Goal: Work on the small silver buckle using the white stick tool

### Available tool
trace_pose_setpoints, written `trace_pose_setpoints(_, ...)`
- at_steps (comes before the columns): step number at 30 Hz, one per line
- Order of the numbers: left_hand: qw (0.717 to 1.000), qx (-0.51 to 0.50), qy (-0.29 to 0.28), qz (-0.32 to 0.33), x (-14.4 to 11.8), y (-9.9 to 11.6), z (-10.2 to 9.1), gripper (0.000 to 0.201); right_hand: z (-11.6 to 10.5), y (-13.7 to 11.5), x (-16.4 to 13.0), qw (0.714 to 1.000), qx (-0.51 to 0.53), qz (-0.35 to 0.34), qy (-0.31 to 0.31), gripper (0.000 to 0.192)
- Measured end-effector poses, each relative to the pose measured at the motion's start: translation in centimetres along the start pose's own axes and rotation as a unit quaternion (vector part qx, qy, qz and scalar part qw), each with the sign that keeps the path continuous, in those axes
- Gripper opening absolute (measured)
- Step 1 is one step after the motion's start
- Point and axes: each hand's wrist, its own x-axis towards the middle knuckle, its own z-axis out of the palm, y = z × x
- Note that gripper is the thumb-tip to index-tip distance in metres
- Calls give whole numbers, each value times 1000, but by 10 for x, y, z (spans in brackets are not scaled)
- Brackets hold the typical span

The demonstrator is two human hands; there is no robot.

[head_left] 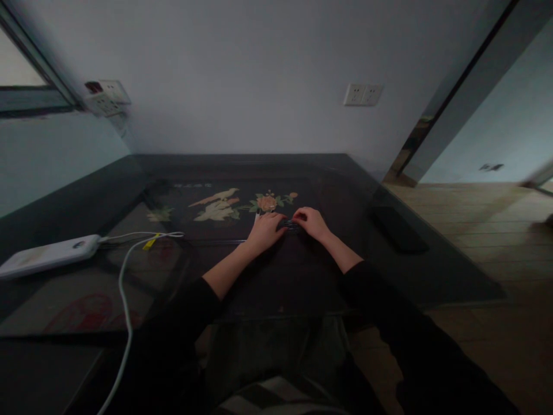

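Observation:
Over the middle of the dark glossy table [302, 276], my two hands are close together. A small dark object with thin shiny lines [292, 225] lies between their fingertips, too dim for me to tell its kind. My left hand [264, 230] is closed, its thumb and fingers at the left end of this object. At the other end, my right hand [311, 222] pinches it with curled fingers. A small white piece [257, 218] shows just behind the left hand, partly hidden. Under the glossy surface appears a flower and bird picture [218, 207].
To the left lies a white power bank [52, 255] with a white cable [125, 288] looping towards the front edge. A yellow tag [150, 241] is on the cable. A black flat slab [398, 230] rests at the right. Wall sockets [363, 94] are behind.

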Motion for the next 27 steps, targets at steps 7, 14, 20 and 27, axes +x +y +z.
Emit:
trace_pose_setpoints(7, 999, -19, 22, 13, 10, -5, 5, 20, -9, 2, 0, 1000, 6, -3, -15, 6)
trace_pose_setpoints(14, 1000, 6, 12, -3, 23, 3, 8, 13, -17, 2, -2, 995, 7, -35, -89, 34)
trace_pose_setpoints(20, 1000, 21, 3, -8, 22, 3, 9, 10, -13, 1, -1, 994, -10, -45, -100, 37)
trace_pose_setpoints(27, 1000, 13, -8, -23, 25, 3, 11, 10, -10, 4, -1, 994, -7, -50, -100, 35)
